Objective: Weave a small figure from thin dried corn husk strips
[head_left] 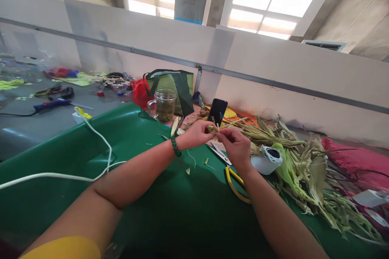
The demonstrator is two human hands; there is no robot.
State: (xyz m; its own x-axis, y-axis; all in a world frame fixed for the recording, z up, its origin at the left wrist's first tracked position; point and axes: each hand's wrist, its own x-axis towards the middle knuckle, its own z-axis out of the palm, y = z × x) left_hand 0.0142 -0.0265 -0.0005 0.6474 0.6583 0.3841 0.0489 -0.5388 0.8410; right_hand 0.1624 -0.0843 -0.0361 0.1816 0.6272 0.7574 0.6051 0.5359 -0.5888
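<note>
Both hands meet above the green table cover (pixel 127 145). My left hand (pixel 198 133), with a green bead bracelet on its wrist, pinches a small folded piece of pale green leaf strip (pixel 216 127). My right hand (pixel 235 143) is closed on the same leaf piece from the right. A long thin leaf strip runs from the pinch toward the right. Yellow-handled scissors (pixel 232 178) lie on the cover just under my right wrist. A white spool of thread (pixel 267 160) stands right of my right hand.
A heap of green and dried leaves (pixel 304 166) covers the right side. A black phone (pixel 216 111) leans behind my hands. A glass mug (pixel 164 105), a green bag (pixel 179 85) and a red bag stand at the back. A white cable (pixel 91 129) crosses the left.
</note>
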